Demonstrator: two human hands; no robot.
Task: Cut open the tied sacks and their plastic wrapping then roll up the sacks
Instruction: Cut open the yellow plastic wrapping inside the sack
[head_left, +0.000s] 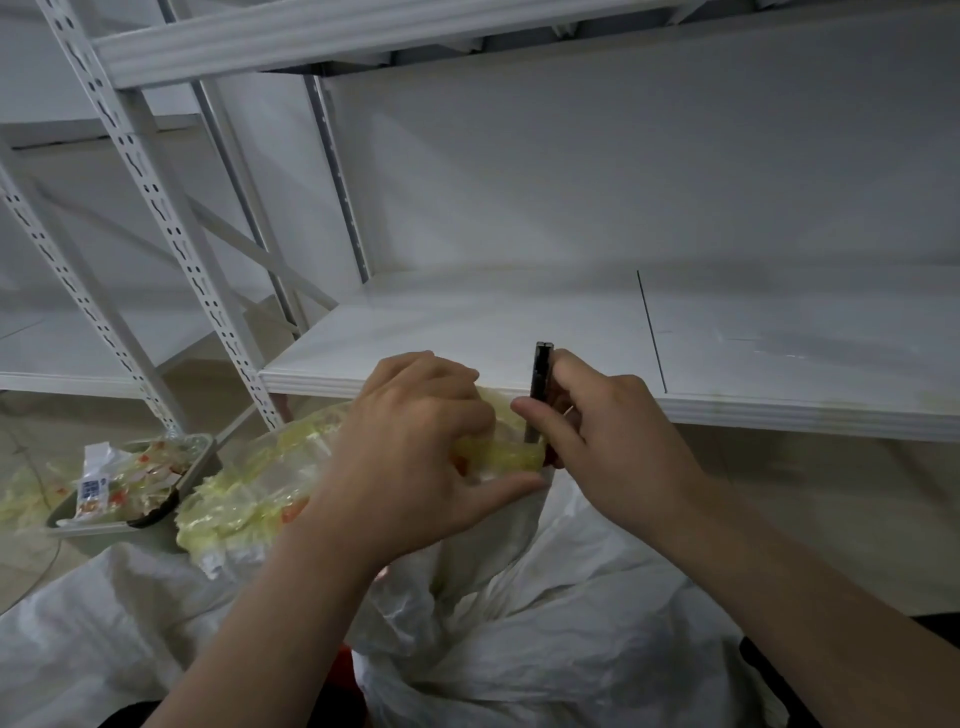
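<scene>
Two grips meet at the white sack (545, 623), near centre: the left grip (415, 447) pinches the yellowish plastic wrapping (498, 454) taut, the right grip (613, 457) curls round a black knife (540, 374) set against it. Cutting looks in hand; next needs a steady slice clear of the left grip.

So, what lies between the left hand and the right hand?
Head view: a band of yellowish plastic wrapping, gripped by the left hand, with the right hand holding a black cutter against it.
</scene>
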